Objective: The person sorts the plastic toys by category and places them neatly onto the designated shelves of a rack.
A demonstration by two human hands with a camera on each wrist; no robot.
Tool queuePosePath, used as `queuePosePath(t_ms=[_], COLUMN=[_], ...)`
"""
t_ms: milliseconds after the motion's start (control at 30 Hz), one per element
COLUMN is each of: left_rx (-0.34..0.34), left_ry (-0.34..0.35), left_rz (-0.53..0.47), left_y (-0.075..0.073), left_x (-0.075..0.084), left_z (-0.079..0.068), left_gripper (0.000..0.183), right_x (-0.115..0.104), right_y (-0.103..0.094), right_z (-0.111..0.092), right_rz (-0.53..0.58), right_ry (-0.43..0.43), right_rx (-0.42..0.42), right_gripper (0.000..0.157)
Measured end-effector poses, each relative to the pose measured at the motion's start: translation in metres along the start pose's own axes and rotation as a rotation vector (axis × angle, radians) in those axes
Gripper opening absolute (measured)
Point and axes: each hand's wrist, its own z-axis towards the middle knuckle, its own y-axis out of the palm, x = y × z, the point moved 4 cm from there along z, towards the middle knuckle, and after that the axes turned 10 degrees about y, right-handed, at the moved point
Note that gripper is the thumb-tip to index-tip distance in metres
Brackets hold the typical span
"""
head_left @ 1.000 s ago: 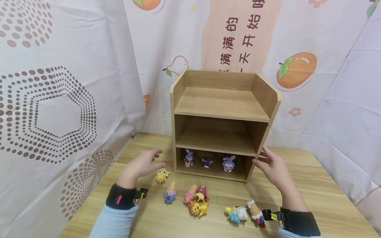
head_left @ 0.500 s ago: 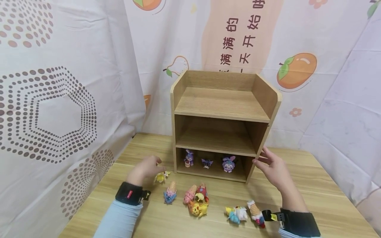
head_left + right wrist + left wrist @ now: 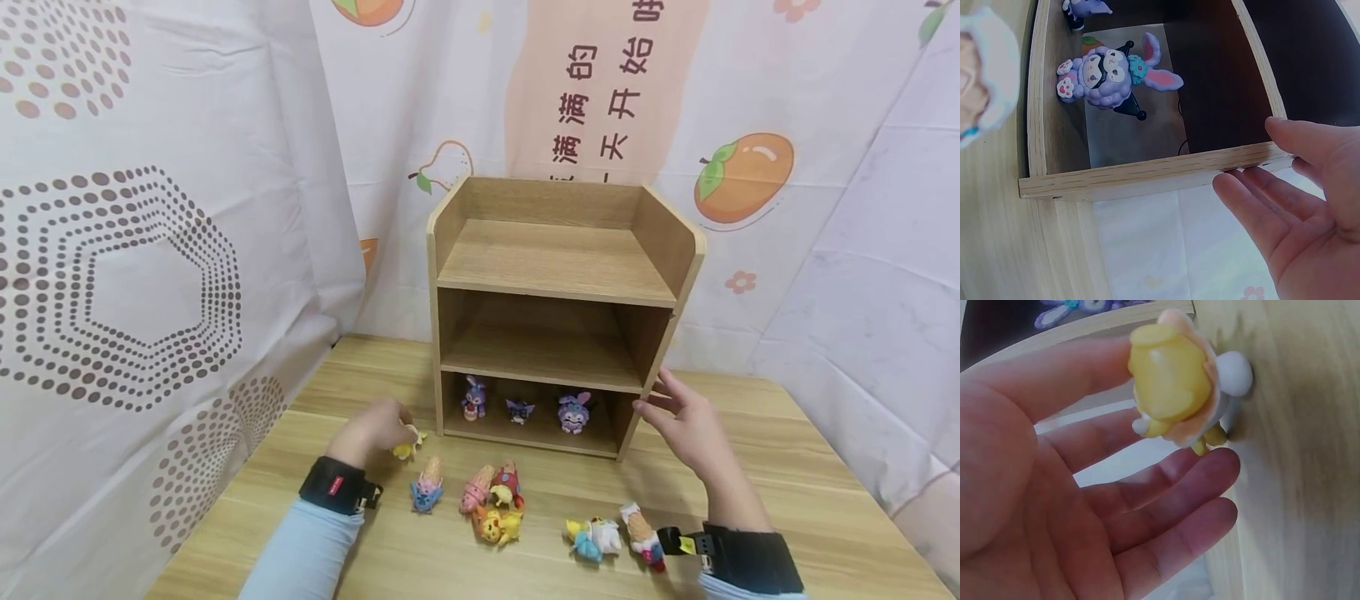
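Observation:
In the head view my left hand (image 3: 377, 429) is down at a small yellow figurine (image 3: 406, 448) left of the wooden shelf (image 3: 536, 381). In the left wrist view, the thumb and index finger pinch this figurine (image 3: 1169, 372), which has a pale hood and a white ball at its back; the other fingers extend below. My right hand (image 3: 686, 421) grips the right side panel (image 3: 1179, 164), thumb on the front edge and fingertips on the outer face. In the bottom compartment stand a purple rabbit figurine (image 3: 474, 398), a small dark purple figurine (image 3: 519, 410) and a purple long-eared figurine (image 3: 573, 412).
Before the shelf lie a blue figurine (image 3: 426, 492), a pink figurine (image 3: 476, 490), a red figurine (image 3: 507, 483) and a yellow-orange figurine (image 3: 498, 525). Nearer the right wrist lie a yellow, blue and white figurine group (image 3: 595, 537) and a cone-shaped figurine (image 3: 642, 533). Printed curtains (image 3: 390, 275) surround the table.
My left hand has come down and slightly right onto the yellow figurine, its fingers closing round it. The right hand keeps its place on the side panel.

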Motion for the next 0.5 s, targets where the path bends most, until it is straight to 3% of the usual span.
queuePosePath(t_ms=[500], left_rx=[0.043], left_ry=[0.019], left_rz=[-0.029], left_y=[0.0046], left_x=[-0.0019], left_z=[0.0022], left_gripper=[0.02], right_x=[0.0], right_y=[-0.0009], right_z=[-0.0011], right_rz=[-0.009], right_ry=[0.012], right_rx=[-0.001], right_gripper=[0.076])
